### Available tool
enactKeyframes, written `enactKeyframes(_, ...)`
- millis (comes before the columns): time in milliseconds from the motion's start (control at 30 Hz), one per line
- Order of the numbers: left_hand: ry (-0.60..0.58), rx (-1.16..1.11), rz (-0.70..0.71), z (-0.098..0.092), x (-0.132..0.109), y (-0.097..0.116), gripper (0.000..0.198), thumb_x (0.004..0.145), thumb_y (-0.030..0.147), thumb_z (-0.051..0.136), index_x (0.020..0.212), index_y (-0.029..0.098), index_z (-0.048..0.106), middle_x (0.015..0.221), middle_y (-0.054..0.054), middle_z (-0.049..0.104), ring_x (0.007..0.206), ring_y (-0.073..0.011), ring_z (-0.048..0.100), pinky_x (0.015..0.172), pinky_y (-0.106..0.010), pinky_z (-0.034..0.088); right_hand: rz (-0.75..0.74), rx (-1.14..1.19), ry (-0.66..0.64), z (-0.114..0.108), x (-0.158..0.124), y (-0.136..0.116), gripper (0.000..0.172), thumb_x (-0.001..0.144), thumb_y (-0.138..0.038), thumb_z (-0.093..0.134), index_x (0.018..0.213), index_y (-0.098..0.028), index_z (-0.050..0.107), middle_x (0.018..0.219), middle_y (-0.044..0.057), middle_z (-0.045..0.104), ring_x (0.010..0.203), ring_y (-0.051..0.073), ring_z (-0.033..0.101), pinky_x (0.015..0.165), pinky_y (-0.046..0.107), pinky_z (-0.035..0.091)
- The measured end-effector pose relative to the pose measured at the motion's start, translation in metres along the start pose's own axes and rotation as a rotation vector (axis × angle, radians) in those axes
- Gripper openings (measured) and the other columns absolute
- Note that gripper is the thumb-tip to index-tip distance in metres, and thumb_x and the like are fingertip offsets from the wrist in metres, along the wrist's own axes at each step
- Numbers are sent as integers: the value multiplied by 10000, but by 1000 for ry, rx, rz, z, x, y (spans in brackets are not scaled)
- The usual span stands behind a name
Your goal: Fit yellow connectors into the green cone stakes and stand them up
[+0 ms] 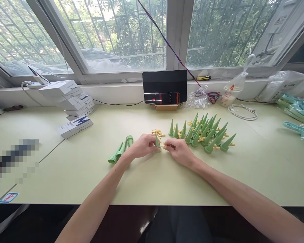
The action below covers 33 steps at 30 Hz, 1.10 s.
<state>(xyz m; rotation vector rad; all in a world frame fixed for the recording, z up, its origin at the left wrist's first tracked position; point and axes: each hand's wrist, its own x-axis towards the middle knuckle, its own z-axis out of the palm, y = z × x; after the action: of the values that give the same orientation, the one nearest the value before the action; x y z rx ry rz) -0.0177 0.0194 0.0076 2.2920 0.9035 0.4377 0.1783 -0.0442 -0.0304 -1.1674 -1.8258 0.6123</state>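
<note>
My left hand [144, 145] pinches a green plastic cone [157, 141] that stands upright at the middle of the table. From the right, my right hand [178, 150] pinches a small yellow peg [163, 146], its tip at the cone's base. Whether the peg has entered the cone I cannot tell. Just behind my hands lies a little pile of loose yellow pegs [157, 132]. Several green cones with yellow pegs at their bases [196, 136] stand in a cluster to the right. Left of my left hand, several long green cones [119, 152] lie stacked together.
A black tablet [164, 81] with a phone [167, 98] leans by the window sill. White boxes [76, 126] are piled at the left. A coiled white cable [243, 113], a plastic bag with a cup [231, 91] and bagged blue-green parts [297, 128] lie at the right.
</note>
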Motion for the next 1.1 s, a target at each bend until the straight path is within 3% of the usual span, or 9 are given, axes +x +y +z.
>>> enactKeyframes(1100, 24, 31, 33, 4, 1, 2, 101, 776, 265, 692, 805, 178, 732, 696, -1, 546, 603, -108, 458, 564, -228, 388, 24, -17, -16, -1, -1, 1, 179, 891, -195, 539, 724, -170, 600, 612, -8, 557, 564, 126, 433, 554, 254, 344)
